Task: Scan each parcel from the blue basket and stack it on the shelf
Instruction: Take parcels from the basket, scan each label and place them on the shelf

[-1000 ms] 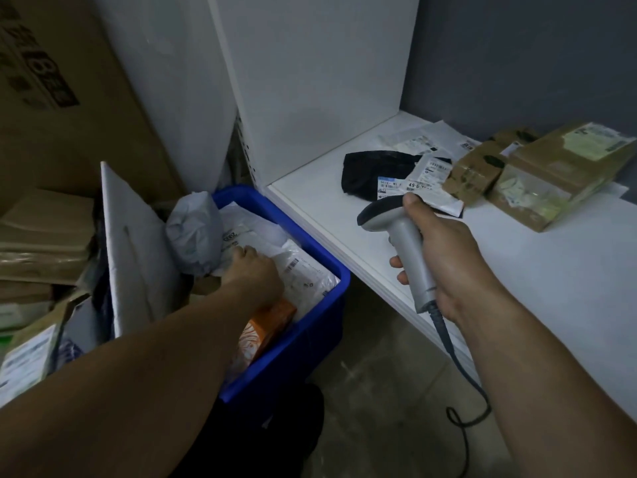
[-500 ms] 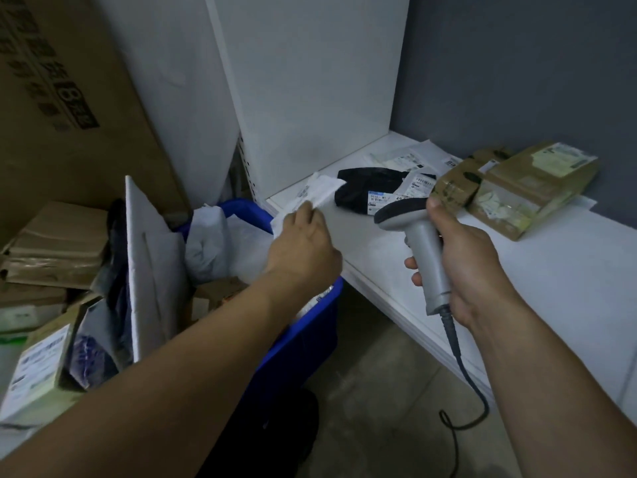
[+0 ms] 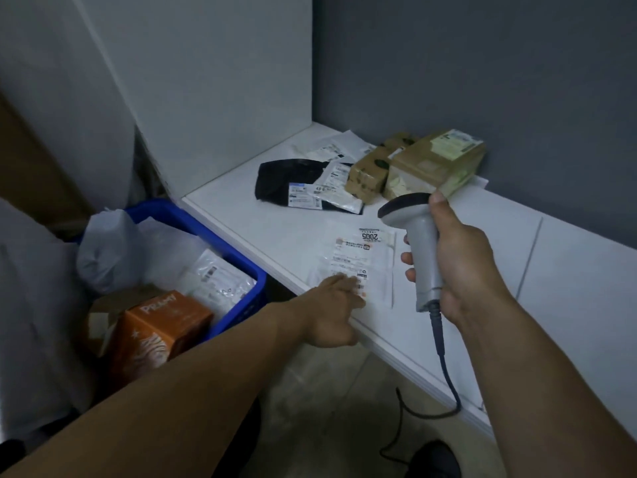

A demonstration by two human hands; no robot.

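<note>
At the middle of the frame a flat clear-plastic parcel (image 3: pixel 358 257) with a white printed label lies face up on the white shelf (image 3: pixel 568 288), close to its front edge. It is to the right of the blue plastic basket (image 3: pixel 248 298), which sits lower left with an orange cardboard box (image 3: pixel 162 326), a grey crumpled bag (image 3: pixel 107 250) and more film-wrapped parcels inside. The left hand (image 3: pixel 327 308) reaches in from the lower left with its fingers (image 3: pixel 344 284) straight and together, laid flat on the parcel's near end. The right hand (image 3: pixel 462 267) is wrapped tight round the handle of a grey handheld barcode scanner (image 3: pixel 422 243), whose head hangs just above the label's right side, its cord trailing down to the floor. The step in hand looks to be the scan. To do it well, the pinning fingers should slide back off the lowest barcode, which they seem partly to cover, while holding the film flat so it does not wrinkle across the bars. The scanner's head wants tipping down onto the label, at a slight angle to dodge glare from the plastic. Once read, the parcel belongs further back, upper centre, with the black poly bag (image 3: pixel 286 177) and the brown cardboard boxes (image 3: pixel 437 163).
</note>
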